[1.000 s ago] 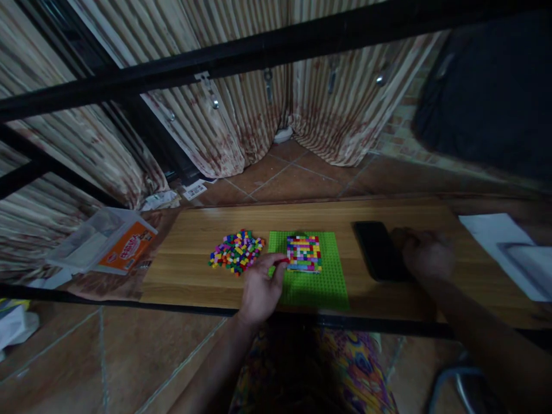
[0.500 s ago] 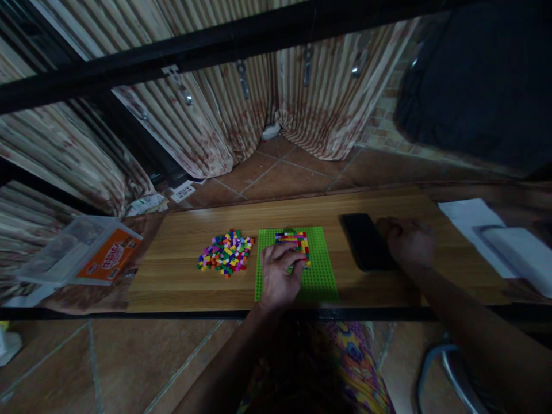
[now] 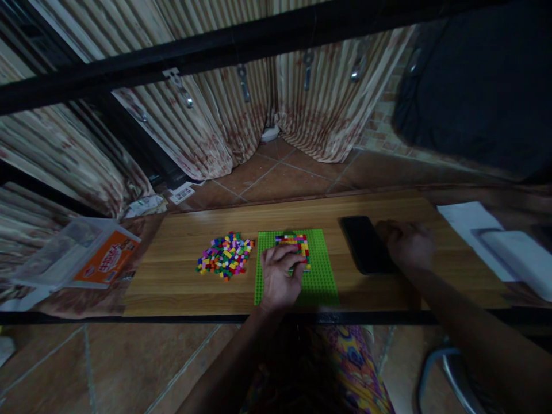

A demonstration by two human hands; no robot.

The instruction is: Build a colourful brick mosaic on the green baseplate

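Note:
My left hand (image 3: 281, 276) is over the green studded baseplate (image 3: 321, 282), its thumb and fingers bent together in a pinch beside a block of multicoloured toy bricks (image 3: 305, 244). Its fingers cover part of those bricks, and whatever they grip is too small to make out. A loose heap of small coloured bricks (image 3: 226, 256) lies left of the plate. My right hand (image 3: 409, 244) rests closed on the wooden board, just right of a black phone (image 3: 366, 244). No object shows in it.
The wooden board (image 3: 172, 259) spans a dark-edged table. On the left stands a clear plastic box (image 3: 56, 253) with an orange label (image 3: 106, 259). Paper (image 3: 470, 218) and a pale flat case (image 3: 521, 259) lie at the right. A dark bar (image 3: 194, 54) crosses above.
The view shifts slightly. Both hands keep nearly the same place and pose; the left fingers stay at the bricks, and the right hand stays closed beside the phone.

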